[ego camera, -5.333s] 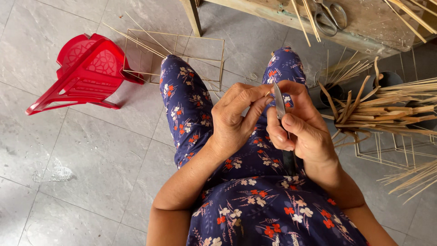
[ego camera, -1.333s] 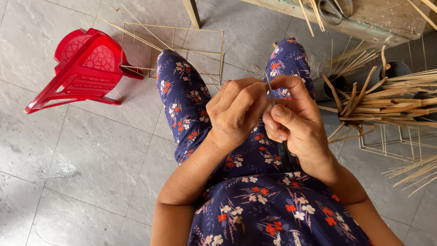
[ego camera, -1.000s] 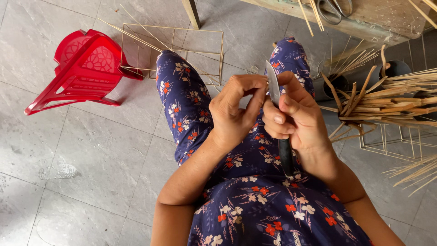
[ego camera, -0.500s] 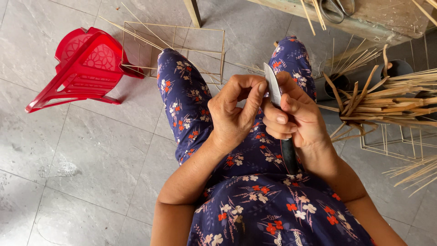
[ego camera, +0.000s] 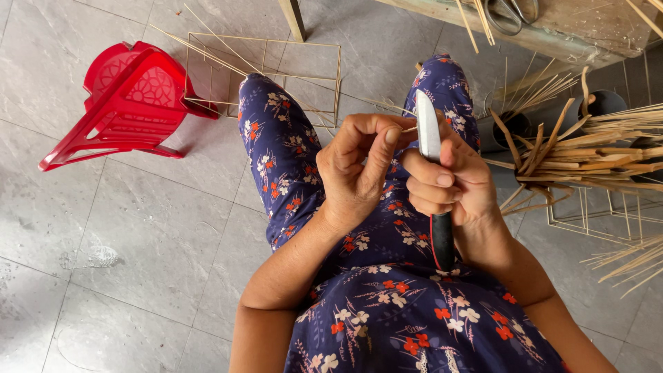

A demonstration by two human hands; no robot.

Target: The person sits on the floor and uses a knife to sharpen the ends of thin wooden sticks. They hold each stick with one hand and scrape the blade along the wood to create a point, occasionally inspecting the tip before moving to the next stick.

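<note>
I sit with my lap covered in dark blue flowered cloth. My right hand [ego camera: 449, 183] grips a knife [ego camera: 429, 135] with a black handle, its grey blade pointing up and away from me. My left hand [ego camera: 362, 169] pinches a thin bamboo sliver [ego camera: 409, 129] between thumb and forefinger, right against the blade. Both hands hover close together over my knees.
A red plastic chair [ego camera: 128, 103] lies tipped on the grey tiled floor at the left. A thin bamboo stick frame [ego camera: 276, 76] lies beyond my knees. Bundles of bamboo strips [ego camera: 594, 148] and dark pots fill the right. A wooden bench [ego camera: 552, 27] with scissors stands at the top.
My hands were clasped together over the work; they have drawn slightly apart, and the knife blade now stands up in plain sight beside the sliver.
</note>
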